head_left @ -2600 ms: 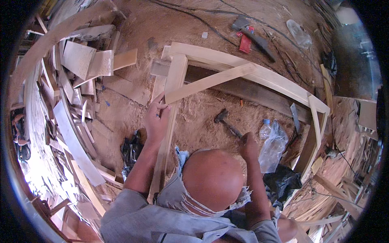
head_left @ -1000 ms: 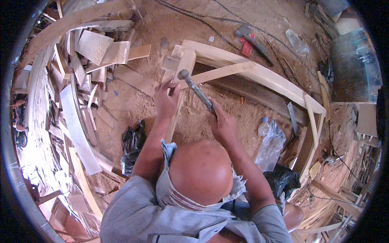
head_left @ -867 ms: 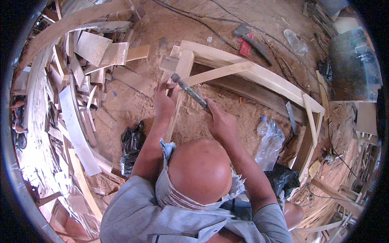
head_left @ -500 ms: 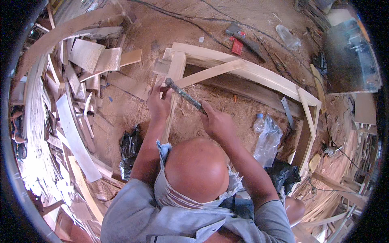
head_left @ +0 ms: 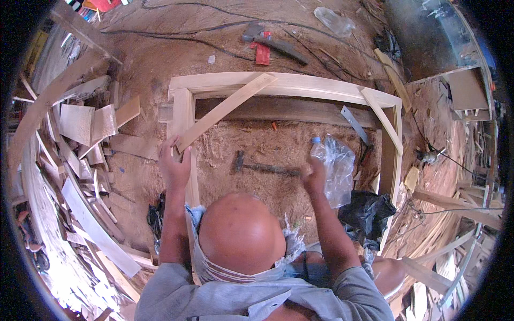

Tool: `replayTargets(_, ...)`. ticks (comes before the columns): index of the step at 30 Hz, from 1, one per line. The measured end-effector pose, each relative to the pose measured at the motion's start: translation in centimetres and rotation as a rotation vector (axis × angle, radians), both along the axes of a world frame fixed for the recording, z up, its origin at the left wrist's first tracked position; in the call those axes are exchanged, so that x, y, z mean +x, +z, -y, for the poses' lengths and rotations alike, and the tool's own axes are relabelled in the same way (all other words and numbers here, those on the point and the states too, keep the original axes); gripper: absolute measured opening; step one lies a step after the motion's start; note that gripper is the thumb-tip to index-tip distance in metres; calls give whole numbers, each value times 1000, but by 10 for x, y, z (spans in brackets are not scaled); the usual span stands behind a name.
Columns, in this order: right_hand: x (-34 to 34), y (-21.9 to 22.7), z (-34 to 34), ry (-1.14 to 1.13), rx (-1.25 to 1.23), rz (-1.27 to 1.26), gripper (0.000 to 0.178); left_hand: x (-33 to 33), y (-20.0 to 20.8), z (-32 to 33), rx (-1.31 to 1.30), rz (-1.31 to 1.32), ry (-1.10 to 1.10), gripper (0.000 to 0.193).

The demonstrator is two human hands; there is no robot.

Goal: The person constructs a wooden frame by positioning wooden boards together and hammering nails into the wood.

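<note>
A pale wooden frame (head_left: 310, 83) lies on the sawdust-covered ground in front of me. One wooden brace (head_left: 227, 111) slants across its far left corner. At the brace's lower end, my left hand (head_left: 175, 167) is closed around it against the frame's left side piece; whether a nail is in the fingers is too small to tell. My right hand (head_left: 315, 174) grips the handle of a hammer (head_left: 267, 169), held over the middle of the frame with its head pointing left. A second, shorter brace (head_left: 382, 119) crosses the far right corner.
Inside the frame's right part are a bottle with a blue cap (head_left: 316, 147), a clear plastic bag (head_left: 338, 174), a handsaw (head_left: 354, 124) and a black bag (head_left: 367, 213). Wood offcuts (head_left: 88, 124) pile up at the left. Black cables (head_left: 225, 24) run across the far ground.
My right hand has drawn the hammer back to the right, away from the brace's lower end. My left hand remains at that joint. The whole view has shifted.
</note>
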State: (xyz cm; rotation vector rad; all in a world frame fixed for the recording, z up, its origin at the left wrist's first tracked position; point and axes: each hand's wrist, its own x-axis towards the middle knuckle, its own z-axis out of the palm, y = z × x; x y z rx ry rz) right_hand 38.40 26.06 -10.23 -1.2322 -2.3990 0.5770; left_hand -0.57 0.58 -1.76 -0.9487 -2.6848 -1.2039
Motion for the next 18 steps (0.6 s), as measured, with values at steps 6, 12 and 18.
replayTargets(6,86,-20,-130,-672,133,279,54,11,9,-3,-63,-39,-18,48)
replayTargets(12,93,-20,-175,-852,-122,500,66,14,19,-4,-57,66,44,51)
replayTargets(18,141,-28,-200,-853,-142,673,61,11,6,-6,158,226,58,54)
